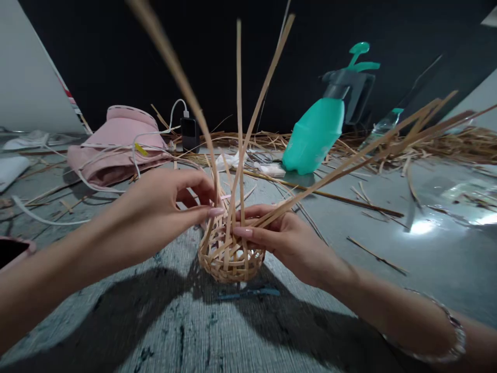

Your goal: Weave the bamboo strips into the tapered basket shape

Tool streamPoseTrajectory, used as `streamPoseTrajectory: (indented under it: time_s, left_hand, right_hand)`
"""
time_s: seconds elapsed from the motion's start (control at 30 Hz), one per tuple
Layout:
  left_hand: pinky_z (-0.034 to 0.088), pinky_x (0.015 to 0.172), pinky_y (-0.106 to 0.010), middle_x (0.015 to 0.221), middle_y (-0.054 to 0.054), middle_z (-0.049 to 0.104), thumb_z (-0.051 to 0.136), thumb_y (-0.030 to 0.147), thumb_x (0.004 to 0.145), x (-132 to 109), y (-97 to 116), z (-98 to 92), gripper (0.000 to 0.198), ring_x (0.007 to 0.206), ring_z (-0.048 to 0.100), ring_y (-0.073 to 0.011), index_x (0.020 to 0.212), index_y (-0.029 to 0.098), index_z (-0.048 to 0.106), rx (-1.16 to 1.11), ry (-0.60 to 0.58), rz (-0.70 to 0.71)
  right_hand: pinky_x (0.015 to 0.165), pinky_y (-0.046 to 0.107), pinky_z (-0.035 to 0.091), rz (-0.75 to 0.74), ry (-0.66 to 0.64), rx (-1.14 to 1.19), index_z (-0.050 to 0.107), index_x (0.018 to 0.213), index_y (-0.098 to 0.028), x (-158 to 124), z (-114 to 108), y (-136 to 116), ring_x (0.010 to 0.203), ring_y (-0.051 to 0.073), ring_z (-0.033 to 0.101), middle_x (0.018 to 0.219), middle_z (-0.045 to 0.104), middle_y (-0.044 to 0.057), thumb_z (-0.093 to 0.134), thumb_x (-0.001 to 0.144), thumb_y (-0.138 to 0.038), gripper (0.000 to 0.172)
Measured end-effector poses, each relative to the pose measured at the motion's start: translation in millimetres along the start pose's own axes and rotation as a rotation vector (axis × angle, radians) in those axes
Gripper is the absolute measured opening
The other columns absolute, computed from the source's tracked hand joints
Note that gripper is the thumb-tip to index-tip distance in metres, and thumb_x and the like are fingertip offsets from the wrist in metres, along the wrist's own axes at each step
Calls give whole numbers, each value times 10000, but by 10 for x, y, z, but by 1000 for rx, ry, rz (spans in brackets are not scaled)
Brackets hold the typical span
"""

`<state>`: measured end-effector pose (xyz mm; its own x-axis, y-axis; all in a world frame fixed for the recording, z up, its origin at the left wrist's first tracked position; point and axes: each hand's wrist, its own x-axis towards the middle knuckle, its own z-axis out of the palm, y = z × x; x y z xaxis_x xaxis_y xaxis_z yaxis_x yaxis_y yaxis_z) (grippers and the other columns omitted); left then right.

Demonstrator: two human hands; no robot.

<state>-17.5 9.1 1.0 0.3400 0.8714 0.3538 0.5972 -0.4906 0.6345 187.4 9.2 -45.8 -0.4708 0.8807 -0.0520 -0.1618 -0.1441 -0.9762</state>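
Before a dark wall [217,62], on a grey surface [373,217], a green spray bottle [315,135] and a pink visor [124,128] sit behind a small woven basket [230,270], its long strips [267,89] fanning upward. The left hand [165,199] pinches a tall strip [212,155] between thumb and fingers at the basket's left side; the right hand [291,239] presses thumb and fingers together on slanting strips [330,177] above its right rim.
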Motion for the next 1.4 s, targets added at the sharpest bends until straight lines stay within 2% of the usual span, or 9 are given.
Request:
streamPoseTrajectory:
  time_s: [0.13,0.3,0.47,0.6,0.73,0.87,1.03,1.2,1.4]
  left_hand:
    - [444,548,-250,740,-23,723,597,385,794,-41,18,81,188,640,647,-189,794,215,677,-9,20,-83]
    - [461,505,-260,639,24,690,614,319,791,-59,-85,238,241,598,657,-194,982,251,484,-231,66,-226]
    - [510,559,-255,773,-12,739,612,296,806,-46,-61,277,120,684,673,-175,876,206,651,-271,-3,-229]
    - [544,765,-256,877,1,766,628,287,793,-43,-22,275,149,860,704,-176,868,211,731,-332,-24,-203]
    - [540,819,-289,908,-6,775,613,313,795,-42,-1,268,209,935,704,-205,916,227,760,-249,-13,-276]
    - [541,775,-289,882,-12,775,569,321,817,-56,49,270,233,936,698,-221,893,226,768,-179,8,-335]
    - [537,666,-282,800,-22,762,467,408,875,-82,84,312,373,865,696,-236,744,223,764,-236,-44,-227]
    - [527,628,-211,761,29,777,647,309,792,-59,26,347,148,750,709,-168,789,270,789,-385,-29,-199]
    - [555,658,-204,768,20,784,722,294,750,-50,-27,332,73,761,721,-162,758,258,785,-542,13,-295]
  right_hand:
    - [755,227,546,-47,-41,-11,747,889,-214,8,-1,-5,754,100,681,817,738,-4,729,773,-170,124]
    - [737,194,536,-81,-125,-6,765,923,-241,24,7,-13,732,83,675,782,736,-20,682,805,-148,171]
    - [725,199,528,-98,-126,-38,772,933,-252,13,2,-17,693,79,648,804,736,-17,697,794,-156,185]
    - [715,197,522,-111,-116,-69,773,951,-257,13,-14,-10,690,80,638,797,730,-19,693,799,-155,200]
    - [713,178,521,-129,-132,-58,776,945,-253,33,-23,-13,700,73,643,801,734,-21,686,791,-118,223]
    - [716,168,526,-148,-151,-45,780,931,-236,50,-21,-20,696,71,648,787,740,-14,688,782,-100,222]
    - [708,160,527,-126,-133,-21,777,920,-241,45,-18,-10,737,76,656,799,745,-11,715,778,-123,194]
    - [722,185,525,-161,-116,-56,777,908,-252,32,-35,3,752,90,660,777,738,-19,740,756,-149,187]
    - [697,176,513,-151,-89,-75,775,885,-237,34,-31,-7,726,75,642,789,733,-14,692,791,-126,168]
